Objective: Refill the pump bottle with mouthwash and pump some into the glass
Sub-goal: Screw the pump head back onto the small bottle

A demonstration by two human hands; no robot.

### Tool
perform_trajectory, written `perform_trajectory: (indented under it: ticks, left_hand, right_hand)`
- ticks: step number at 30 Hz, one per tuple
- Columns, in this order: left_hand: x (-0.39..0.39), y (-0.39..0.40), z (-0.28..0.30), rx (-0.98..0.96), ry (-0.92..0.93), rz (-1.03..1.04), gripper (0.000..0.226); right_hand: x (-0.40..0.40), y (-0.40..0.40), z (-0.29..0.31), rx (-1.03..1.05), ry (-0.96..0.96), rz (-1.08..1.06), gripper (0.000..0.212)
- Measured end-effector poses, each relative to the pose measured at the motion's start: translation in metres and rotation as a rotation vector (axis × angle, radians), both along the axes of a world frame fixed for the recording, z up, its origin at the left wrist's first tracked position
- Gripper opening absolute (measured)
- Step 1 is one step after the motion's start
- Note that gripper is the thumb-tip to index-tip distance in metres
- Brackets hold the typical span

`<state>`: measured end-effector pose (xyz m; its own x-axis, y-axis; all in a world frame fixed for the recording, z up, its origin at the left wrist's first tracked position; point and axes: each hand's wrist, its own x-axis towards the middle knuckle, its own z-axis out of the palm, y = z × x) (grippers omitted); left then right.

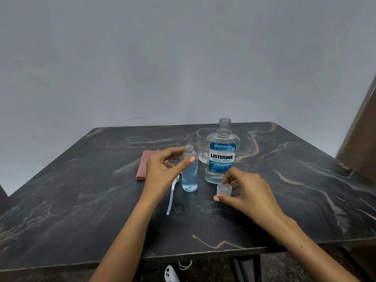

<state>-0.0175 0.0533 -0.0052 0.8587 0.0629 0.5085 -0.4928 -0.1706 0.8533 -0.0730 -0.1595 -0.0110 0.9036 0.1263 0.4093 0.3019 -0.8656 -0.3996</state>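
- The pump bottle (189, 171) stood uncapped, blue mouthwash filling most of it; refilling looked done.
- Its pump (172, 190) lay beside it on the marbled table (284, 180), so refitting and pumping into the empty ribbed glass (202, 147) remained.
- The left hand (164, 169) curled loosely by the bottle's shoulder; whether it gripped, I couldn't tell.
- The right hand (244, 190) pinched the clear cap (224, 189) beside the open Listerine (222, 157).

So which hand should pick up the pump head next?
Left. The left hand is open beside the pump bottle, right above the pump head; the right hand holds the cap.
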Motion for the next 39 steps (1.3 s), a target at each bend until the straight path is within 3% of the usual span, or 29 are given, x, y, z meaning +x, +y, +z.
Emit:
perform_trajectory:
  ticks: [8,12,17,23,26,31,39]
  left_hand:
    - [0.000,0.000,0.003,-0.141,0.073,0.021,0.036]
    - [0.005,0.008,-0.008,0.078,0.102,0.241,0.009]
    - [0.000,0.010,-0.014,0.552,0.268,0.313,0.027]
    - [0.002,0.009,-0.014,0.627,0.259,0.285,0.028]
    - [0.003,0.010,-0.013,0.522,0.241,0.300,0.025]
    - [0.004,0.020,0.007,0.045,0.116,0.362,0.014]
    - [-0.005,0.025,0.049,-0.389,-0.157,0.372,0.020]
  right_hand:
    - [0.000,0.000,0.000,0.017,0.044,-0.031,0.046]
    - [-0.004,0.000,0.001,-0.002,-0.016,-0.071,0.051]
    - [-0.009,0.008,0.004,0.043,-0.145,-0.106,0.039]
    - [-0.011,0.018,0.013,0.087,-0.239,-0.079,0.027]
    - [-0.010,0.029,0.015,0.158,-0.240,-0.038,0.026]
    - [-0.001,0.049,0.017,0.229,-0.165,0.005,0.027]
    - [0.024,0.078,0.014,0.242,-0.121,-0.013,0.059]
